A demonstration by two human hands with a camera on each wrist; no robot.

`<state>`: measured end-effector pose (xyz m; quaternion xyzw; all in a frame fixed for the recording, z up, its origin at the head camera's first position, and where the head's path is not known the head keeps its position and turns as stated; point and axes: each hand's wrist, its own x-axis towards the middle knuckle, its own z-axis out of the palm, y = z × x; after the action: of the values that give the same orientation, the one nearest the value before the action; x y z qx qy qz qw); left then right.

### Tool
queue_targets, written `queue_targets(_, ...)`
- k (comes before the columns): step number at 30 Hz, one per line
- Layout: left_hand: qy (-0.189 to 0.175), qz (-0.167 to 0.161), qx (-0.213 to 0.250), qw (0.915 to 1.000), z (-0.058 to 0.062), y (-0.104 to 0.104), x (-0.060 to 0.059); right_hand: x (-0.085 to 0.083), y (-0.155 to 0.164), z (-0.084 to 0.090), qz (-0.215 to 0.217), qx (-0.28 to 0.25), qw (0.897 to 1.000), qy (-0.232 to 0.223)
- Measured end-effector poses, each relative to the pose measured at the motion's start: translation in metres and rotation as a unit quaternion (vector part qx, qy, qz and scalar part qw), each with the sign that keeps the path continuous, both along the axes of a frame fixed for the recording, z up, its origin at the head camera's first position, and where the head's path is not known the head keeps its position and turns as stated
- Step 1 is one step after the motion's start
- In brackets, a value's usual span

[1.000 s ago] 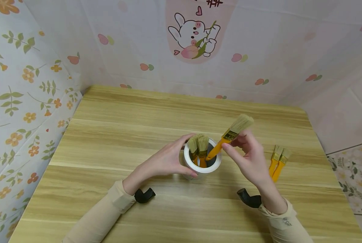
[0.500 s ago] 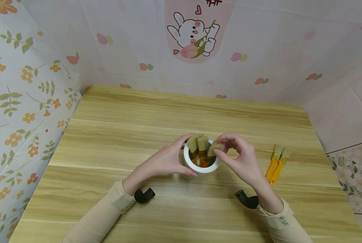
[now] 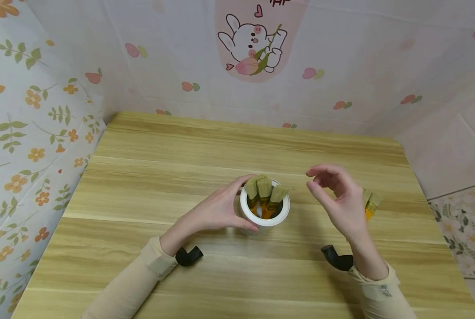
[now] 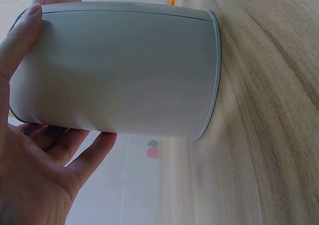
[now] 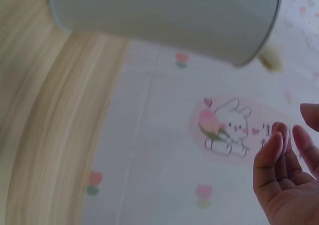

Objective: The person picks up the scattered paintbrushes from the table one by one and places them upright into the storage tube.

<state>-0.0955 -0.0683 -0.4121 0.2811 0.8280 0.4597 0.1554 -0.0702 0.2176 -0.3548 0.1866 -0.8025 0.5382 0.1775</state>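
Near the table's middle stands a white cylindrical container (image 4: 129, 70), upright, its rim (image 3: 284, 212) visible from above. Several paintbrushes (image 3: 264, 188) stand in it with bristles up; their orange handles go down inside. My left hand (image 3: 217, 207) grips the container's side near the top, thumb in front and fingers behind, as the left wrist view also shows. To the right of the container, my right hand (image 3: 339, 199) is in the air with loosely bent fingers and holds nothing. Two more paintbrushes (image 3: 371, 206) lie on the table beyond it, partly hidden by that hand.
The wooden table (image 3: 161, 155) reaches back to a patterned cloth (image 3: 161, 53) hung behind it, with another floral cloth (image 3: 34, 133) along the left. A black curved piece sits at each wrist, such as the left black piece (image 3: 189, 256).
My right hand lowered a paintbrush handle-first into the container, let it go and moved off to the right. The left hand has kept its hold on the container.
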Motion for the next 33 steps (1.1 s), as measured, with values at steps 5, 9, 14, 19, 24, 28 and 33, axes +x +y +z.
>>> queue_targets(5,-0.01,0.003,0.0,0.9999,0.0,0.001,0.0,0.0,0.021,-0.004,-0.024,-0.041,0.999,-0.001)
queue_targets(9,-0.014,0.008,-0.003,0.9999,0.001,0.001,0.001,0.0,0.041,-0.008,-0.061,-0.036,0.997,-0.008)
queue_targets(14,-0.016,0.01,-0.001,0.9998,0.002,0.001,0.001,0.001,0.064,-0.013,-0.119,-0.009,0.993,-0.021)
queue_targets(19,-0.013,0.002,0.008,0.9999,0.003,0.002,0.001,0.003,0.084,-0.02,-0.207,0.024,0.976,-0.064)
queue_targets(24,-0.011,0.006,0.005,0.9999,0.003,0.001,0.0,0.003,0.101,-0.03,-0.276,0.055,0.954,-0.106)
queue_targets(28,-0.011,0.005,0.003,0.9999,0.003,0.001,-0.001,0.006,0.114,-0.038,-0.317,0.082,0.933,-0.15)
queue_targets(33,-0.014,0.003,0.0,0.9999,0.002,0.001,0.0,0.015,0.133,-0.047,-0.324,0.176,0.899,-0.238)
